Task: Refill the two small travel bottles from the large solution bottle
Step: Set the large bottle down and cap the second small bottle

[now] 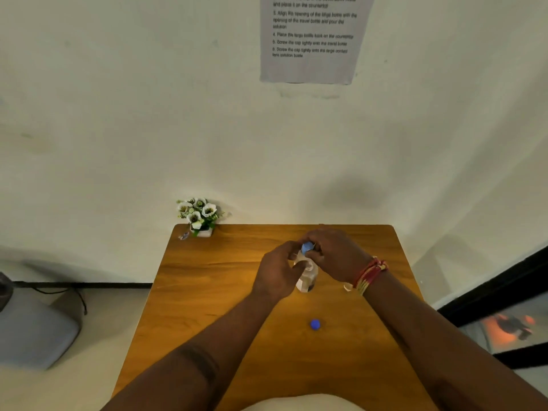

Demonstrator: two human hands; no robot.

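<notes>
A clear bottle [307,278] with a pale label stands upright near the middle of the wooden table [207,292]. My left hand [277,272] is wrapped around its left side. My right hand [335,256] comes in from the right, its fingers pinched on the light blue cap [307,248] at the bottle's top. Whether this is the large bottle or a travel bottle cannot be told. A loose dark blue cap [315,324] lies on the table nearer to me. A small pale object [347,288] peeks out under my right wrist, mostly hidden.
A small pot of white flowers [199,215] stands at the table's far left corner, with a tiny clear item [184,235] beside it. A printed instruction sheet [311,40] hangs on the wall behind. A grey seat [32,330] is on the floor to the left.
</notes>
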